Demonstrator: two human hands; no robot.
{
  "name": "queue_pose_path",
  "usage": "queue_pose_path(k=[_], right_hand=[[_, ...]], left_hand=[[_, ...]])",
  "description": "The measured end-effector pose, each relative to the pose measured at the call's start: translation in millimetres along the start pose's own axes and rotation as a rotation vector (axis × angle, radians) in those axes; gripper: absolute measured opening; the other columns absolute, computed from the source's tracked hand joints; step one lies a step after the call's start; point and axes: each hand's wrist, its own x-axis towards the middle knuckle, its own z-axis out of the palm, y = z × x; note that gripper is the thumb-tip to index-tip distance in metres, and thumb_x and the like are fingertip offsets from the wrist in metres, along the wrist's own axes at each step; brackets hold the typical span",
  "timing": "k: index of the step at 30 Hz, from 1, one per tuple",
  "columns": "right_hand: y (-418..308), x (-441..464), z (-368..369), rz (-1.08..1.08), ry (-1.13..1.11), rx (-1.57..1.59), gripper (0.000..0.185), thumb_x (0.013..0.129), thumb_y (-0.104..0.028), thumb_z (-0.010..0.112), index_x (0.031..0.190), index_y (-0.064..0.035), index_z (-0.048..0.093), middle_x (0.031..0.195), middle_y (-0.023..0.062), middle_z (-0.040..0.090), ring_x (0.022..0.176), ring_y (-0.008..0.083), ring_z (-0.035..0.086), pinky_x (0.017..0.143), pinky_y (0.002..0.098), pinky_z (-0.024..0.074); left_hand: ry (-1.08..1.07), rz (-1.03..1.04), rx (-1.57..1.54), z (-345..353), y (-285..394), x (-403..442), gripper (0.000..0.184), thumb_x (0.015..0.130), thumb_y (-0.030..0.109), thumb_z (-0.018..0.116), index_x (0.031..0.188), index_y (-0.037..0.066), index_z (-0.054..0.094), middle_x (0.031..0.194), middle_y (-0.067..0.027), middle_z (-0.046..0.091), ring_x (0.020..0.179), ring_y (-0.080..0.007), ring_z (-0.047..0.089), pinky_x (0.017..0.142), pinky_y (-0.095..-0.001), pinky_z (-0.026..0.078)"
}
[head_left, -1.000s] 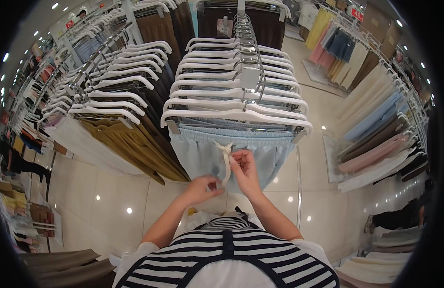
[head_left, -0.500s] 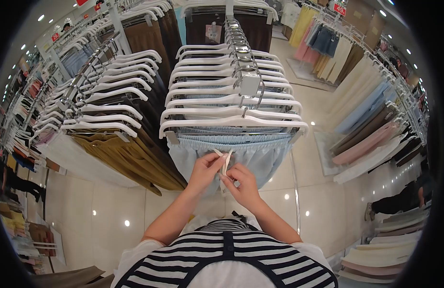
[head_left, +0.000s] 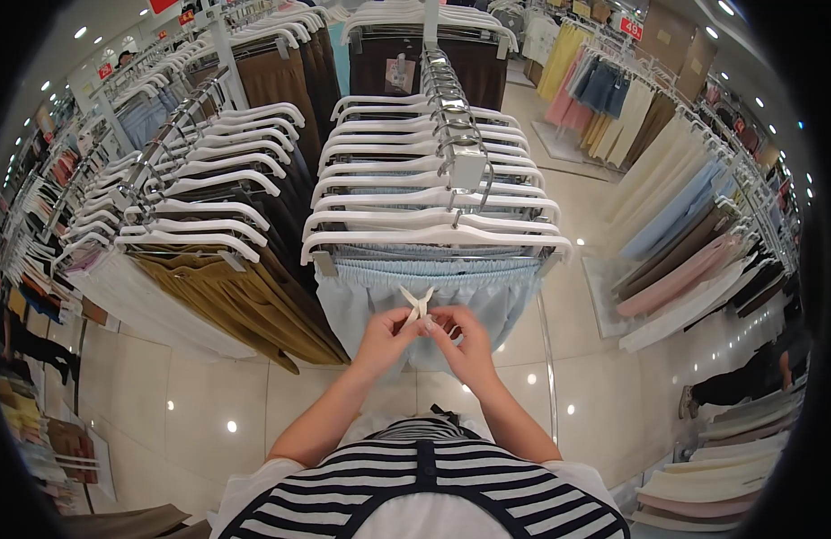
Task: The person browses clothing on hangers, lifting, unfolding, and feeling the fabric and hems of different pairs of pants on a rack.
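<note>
Light blue elastic-waist trousers or a skirt hang from a white hanger at the front of the rack. A cream drawstring comes from the waistband, its two strands crossing just above my fingers. My left hand is closed, thumb and fingers pinching the drawstring. Opposite it, my right hand pinches the same drawstring, fingertips almost meeting the left ones. The lower ends of the string are hidden by my fingers.
Several white hangers with more garments stand close behind on a metal rail. To the left hang olive-brown trousers and a white garment. Another clothes rack is at the right. A person's dark-clothed leg shows at the right edge.
My hands have drawn closer together and slightly lower, and the drawstring strands now cross in an X above the fingers. The garment stays on its hanger.
</note>
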Motion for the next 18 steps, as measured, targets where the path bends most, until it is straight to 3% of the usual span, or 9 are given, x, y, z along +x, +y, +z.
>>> queue_pose_path(k=[3, 6, 8, 9, 11, 14, 18], right_hand=[[11.6, 4.0, 3.8, 0.004, -0.047, -0.036, 0.019, 0.075, -0.014, 0.062, 0.089, -0.0008, 0.059, 0.075, 0.0053, 0.052, 0.06, 0.0123, 0.047, 0.052, 0.024, 0.0393], [16.2, 7.3, 8.1, 0.108, -0.081, 0.12, 0.018, 0.078, -0.016, 0.06, 0.088, -0.001, 0.059, 0.081, 0.0023, 0.053, 0.066, 0.01, 0.047, 0.058, 0.0229, 0.0392], [14.5, 9.8, 10.2, 0.307, -0.092, 0.488, 0.019, 0.083, -0.021, 0.054, 0.092, -0.0043, 0.059, 0.088, -0.0006, 0.054, 0.075, 0.0078, 0.047, 0.065, 0.0216, 0.0376], [12.8, 10.9, 10.2, 0.31, -0.1, 0.489, 0.019, 0.083, -0.021, 0.054, 0.092, -0.0043, 0.059, 0.088, -0.0006, 0.054, 0.075, 0.0078, 0.047, 0.065, 0.0216, 0.0376], [9.1, 12.9, 10.1, 0.463, -0.098, 0.809, 0.022, 0.088, -0.025, 0.048, 0.096, -0.0066, 0.056, 0.09, -0.0018, 0.054, 0.082, 0.0073, 0.046, 0.069, 0.0211, 0.0359], [27.9, 9.9, 12.6, 0.474, -0.184, 1.044, 0.022, 0.089, -0.027, 0.045, 0.096, -0.0084, 0.053, 0.091, -0.0019, 0.054, 0.083, 0.0074, 0.047, 0.068, 0.0219, 0.0364], [19.6, 7.3, 12.9, 0.552, -0.147, 1.08, 0.017, 0.088, -0.024, 0.047, 0.091, -0.0075, 0.051, 0.088, -0.001, 0.054, 0.081, 0.0077, 0.048, 0.068, 0.0225, 0.0371]], left_hand=[[0.016, 0.04, 0.075, 6.1, 2.8, -4.6, 0.02, 0.086, 0.017, 0.049, 0.086, 0.001, 0.061, 0.071, -0.0014, 0.058, 0.064, -0.0062, 0.051, 0.056, -0.0199, 0.039], [-0.078, 0.033, 0.286, -1.3, 1.5, -8.9, 0.021, 0.087, 0.017, 0.047, 0.082, 0.001, 0.06, 0.063, 0.0, 0.055, 0.057, -0.0057, 0.048, 0.051, -0.02, 0.035], [-0.147, -0.126, 0.164, 0.3, 11.1, -13.7, 0.023, 0.088, 0.019, 0.046, 0.078, 0.003, 0.059, 0.056, 0.0019, 0.05, 0.053, -0.0056, 0.046, 0.049, -0.0205, 0.034], [-0.139, -0.128, 0.162, -0.7, 8.9, -15.2, 0.023, 0.088, 0.019, 0.046, 0.078, 0.003, 0.059, 0.056, 0.0019, 0.05, 0.053, -0.0056, 0.046, 0.049, -0.0205, 0.034], [-0.181, -0.174, 0.123, -4.5, 2.7, -16.3, 0.027, 0.089, 0.021, 0.045, 0.074, 0.003, 0.058, 0.053, 0.0028, 0.046, 0.049, -0.0058, 0.043, 0.048, -0.0204, 0.034], [-0.282, -0.263, 0.129, -10.0, -0.9, -17.0, 0.026, 0.09, 0.022, 0.043, 0.08, 0.002, 0.057, 0.057, 0.0018, 0.046, 0.053, -0.0073, 0.045, 0.052, -0.0207, 0.037], [-0.225, -0.257, 0.077, -0.6, 0.2, -19.4, 0.026, 0.09, 0.025, 0.043, 0.087, 0.002, 0.056, 0.064, 0.0001, 0.051, 0.057, -0.0071, 0.048, 0.053, -0.0207, 0.038]])
